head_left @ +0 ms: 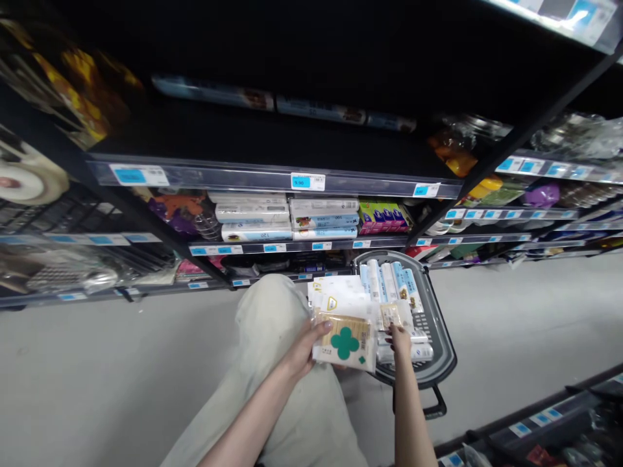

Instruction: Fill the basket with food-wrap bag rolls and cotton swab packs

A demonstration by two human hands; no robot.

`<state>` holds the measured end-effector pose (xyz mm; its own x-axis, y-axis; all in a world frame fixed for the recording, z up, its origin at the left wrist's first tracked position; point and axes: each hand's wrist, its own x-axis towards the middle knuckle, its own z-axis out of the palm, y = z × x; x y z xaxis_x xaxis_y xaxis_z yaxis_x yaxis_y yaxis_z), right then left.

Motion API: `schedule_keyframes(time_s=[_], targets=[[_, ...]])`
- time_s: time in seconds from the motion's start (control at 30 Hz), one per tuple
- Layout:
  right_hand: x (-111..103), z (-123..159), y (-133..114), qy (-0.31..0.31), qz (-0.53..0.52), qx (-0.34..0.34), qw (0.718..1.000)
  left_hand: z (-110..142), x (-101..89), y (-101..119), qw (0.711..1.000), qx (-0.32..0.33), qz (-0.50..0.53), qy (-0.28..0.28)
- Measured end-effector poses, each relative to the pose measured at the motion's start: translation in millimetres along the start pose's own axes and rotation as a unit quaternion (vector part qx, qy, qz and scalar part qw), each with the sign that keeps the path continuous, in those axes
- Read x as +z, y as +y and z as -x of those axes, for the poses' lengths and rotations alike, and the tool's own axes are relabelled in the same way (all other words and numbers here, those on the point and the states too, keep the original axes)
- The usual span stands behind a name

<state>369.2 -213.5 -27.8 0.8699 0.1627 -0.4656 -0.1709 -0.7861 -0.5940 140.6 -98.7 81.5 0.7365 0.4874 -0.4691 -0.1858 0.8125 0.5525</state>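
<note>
A: What is the left hand (307, 347) doing?
B: It's gripping one clover pack (344, 342), with the thumb lying over its left edge. White packs (341, 288) are showing behind it and overlapping the left edge of the basket (440, 337); I'm not managing to tell how many.
A: And the right hand (399, 338)?
B: Its fingertips are pinching one small pack (390, 316) above the middle of the basket.
A: What is the basket holding?
B: At least four long rolls (388, 282) are lying side by side toward the far edge, pointing away from the person. Two crosswise rolls (419, 353) are lying toward the near edge, beyond the one black handle (435, 403) that is showing.
A: What about the shelves?
B: Three blue rolls (320, 109) are lying end to end on the upper shelf (263, 139), and three price tags (308, 181) are lining its front edge. On the lower shelf (296, 246), two stacks of rolls (256, 232) are sitting side by side, left of the green-and-pink packs (383, 217).
</note>
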Motion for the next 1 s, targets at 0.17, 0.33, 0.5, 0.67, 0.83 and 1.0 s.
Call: schedule_keyframes(time_s=[0.17,0.33,0.5,0.67,0.83,1.0], targets=[[-26,87,-23,-0.113,-0.136,-0.147,0.973,-2,-3.8,-5,1.000,0.022,-0.013,0.003],[-47,164,-55,-0.110,-0.096,-0.284,0.948,-1,-1.5,-5,0.999,0.043,-0.006,0.016],[-41,175,-61,-0.094,-0.047,-0.258,0.961,5,3.1,-1,0.999,0.026,-0.021,-0.006],[-46,173,-56,-0.119,-0.140,-0.210,0.960,7,2.5,0,1.000,0.024,-0.018,-0.008],[-63,201,-60,0.189,-0.243,-0.301,0.903,6,0.8,-1,1.000,0.015,-0.001,-0.010],[-36,227,-60,0.354,0.037,-0.623,0.696,3,2.5,-4,1.000,0.010,-0.004,0.001]])
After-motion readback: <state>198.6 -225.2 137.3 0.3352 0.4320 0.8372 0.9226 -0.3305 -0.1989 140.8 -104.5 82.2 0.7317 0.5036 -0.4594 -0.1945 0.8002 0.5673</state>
